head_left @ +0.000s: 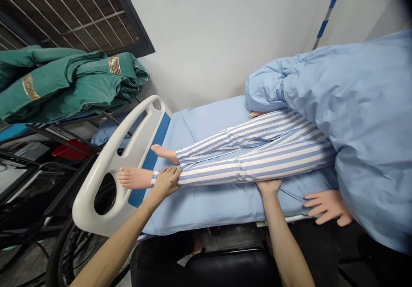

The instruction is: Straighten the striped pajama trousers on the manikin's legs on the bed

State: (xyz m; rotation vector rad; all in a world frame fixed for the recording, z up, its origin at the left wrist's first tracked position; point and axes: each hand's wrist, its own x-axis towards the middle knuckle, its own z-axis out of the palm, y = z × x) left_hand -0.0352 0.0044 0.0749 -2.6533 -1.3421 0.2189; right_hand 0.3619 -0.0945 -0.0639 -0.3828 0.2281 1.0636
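Observation:
A care mannequin in blue-and-white striped trousers (219,169) lies on the bed, its smooth plastic feet towards the footboard. My left hand (166,183) lies over the near lower leg just above the ankle, its fingers curled across the trouser cuff. The near foot (135,178) points up beside it; the far foot (165,153) lies beyond. Under the near thigh goes my right hand (269,187), its fingers hidden beneath the leg. A blue quilt-like cover (363,119) hides the upper body. The mannequin's hand (328,207) sticks out with fingers spread.
The bed's white footboard (96,179) stands at the left end of the blue sheet (206,209). Behind it, a green folded quilt (74,81) lies on a rack. A wheelchair wheel (64,252) is at lower left, a black seat (234,267) below the bed edge.

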